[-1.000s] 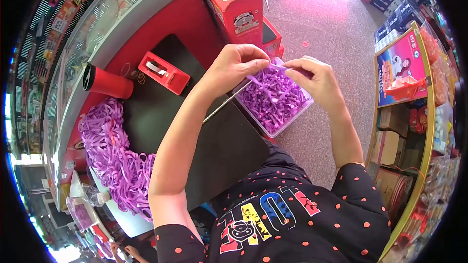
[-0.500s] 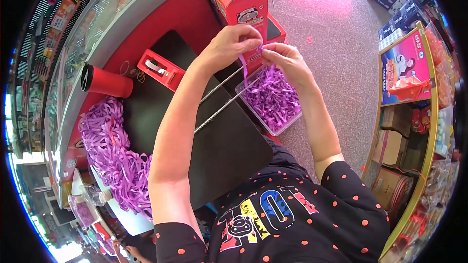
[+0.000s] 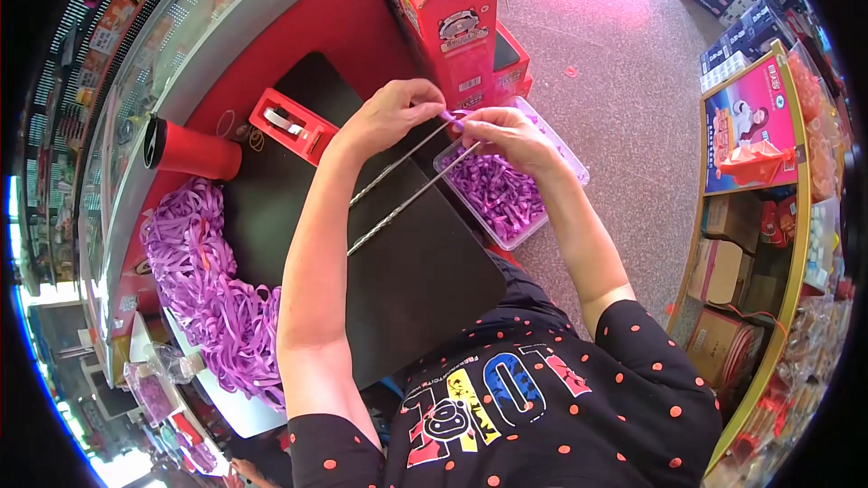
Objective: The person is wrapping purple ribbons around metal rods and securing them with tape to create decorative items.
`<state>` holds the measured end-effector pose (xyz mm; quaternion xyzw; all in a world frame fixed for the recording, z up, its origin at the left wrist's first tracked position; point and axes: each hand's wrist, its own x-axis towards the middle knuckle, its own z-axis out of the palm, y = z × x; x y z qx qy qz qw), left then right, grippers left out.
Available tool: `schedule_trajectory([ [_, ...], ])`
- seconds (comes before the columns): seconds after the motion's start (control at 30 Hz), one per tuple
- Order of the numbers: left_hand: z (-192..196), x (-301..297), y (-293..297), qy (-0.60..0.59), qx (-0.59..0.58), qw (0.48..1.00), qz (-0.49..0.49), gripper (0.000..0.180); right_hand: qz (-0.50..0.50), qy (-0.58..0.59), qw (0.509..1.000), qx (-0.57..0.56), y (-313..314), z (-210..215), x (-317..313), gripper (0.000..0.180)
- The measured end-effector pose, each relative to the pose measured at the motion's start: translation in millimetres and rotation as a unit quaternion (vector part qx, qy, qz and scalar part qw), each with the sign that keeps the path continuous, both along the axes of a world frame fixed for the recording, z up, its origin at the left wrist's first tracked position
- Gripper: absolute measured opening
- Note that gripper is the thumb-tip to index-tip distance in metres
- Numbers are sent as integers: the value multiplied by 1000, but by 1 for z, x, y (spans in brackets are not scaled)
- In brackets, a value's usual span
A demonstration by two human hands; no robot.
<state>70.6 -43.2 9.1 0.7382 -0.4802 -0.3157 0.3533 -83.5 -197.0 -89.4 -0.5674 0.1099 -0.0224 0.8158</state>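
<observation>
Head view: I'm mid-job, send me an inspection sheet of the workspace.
Surface: dark tabletop, with two metal rods reaching past its edge.
Job's things: purple ribbon between the hands, near the rods' far ends; purple pieces in a clear tub; purple ribbon heap at the tabletop's left.
Clutter: red tape dispenser, red bottle, rubber bands.
Hands: left hand and right hand both pinch the purple ribbon.
Cables: thin orange line at the right-hand shelf; cannot tell whether it is a cable.
Surroundings: red box, speckled floor.
</observation>
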Motion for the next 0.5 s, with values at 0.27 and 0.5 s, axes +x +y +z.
schedule_trajectory([
  [0.27,-11,-24,37,-210,-68,966,134,22,20,26,996,85,41,-9,8,23],
  [0.5,-21,-60,35,-238,-104,941,218,13,-6,30,995,95,49,-8,6,26],
])
